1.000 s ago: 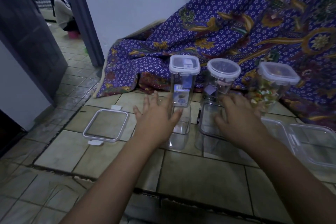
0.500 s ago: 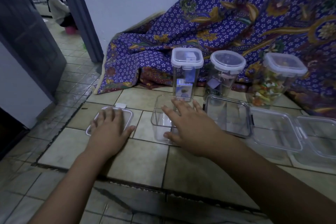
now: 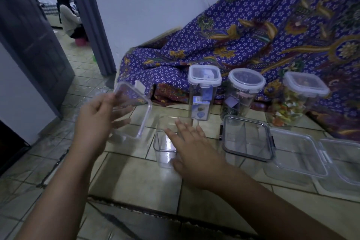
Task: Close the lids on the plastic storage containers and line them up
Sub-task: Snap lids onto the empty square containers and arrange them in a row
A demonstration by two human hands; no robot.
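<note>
The clear lid point(image 3: 132, 109) is tilting steeply in the left hand point(image 3: 97, 115), so it could be slipping from a light pinch, or landing skewed on the open container point(image 3: 165, 142) and failing to latch; its side tabs look loose and may be catching the rim. The left fingers are closing on the lid's near edge at nine o'clock from the container. The right hand point(image 3: 194, 152) is lying flat and spread, resting against the container's side at its four o'clock, steadying it on the tiled floor point(image 3: 136, 177) without gripping it.
</note>
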